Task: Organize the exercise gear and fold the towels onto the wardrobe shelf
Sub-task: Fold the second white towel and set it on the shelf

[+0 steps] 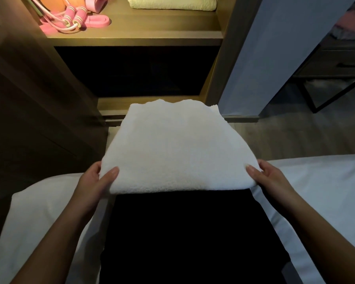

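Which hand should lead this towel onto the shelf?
Probably the right hand; it and the left hand both grip the white towel, but the shelved towel lies rightward, the pink gear leftward.

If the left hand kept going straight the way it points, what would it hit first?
The left hand grips the white towel; straight on, towel and hand would likely meet the wardrobe's lower ledge first, though depth is unclear.

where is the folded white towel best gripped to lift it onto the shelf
At its two near corners, from the outer sides: the white towel is wide and limp, fold nearest. The left hand and right hand pinch there.
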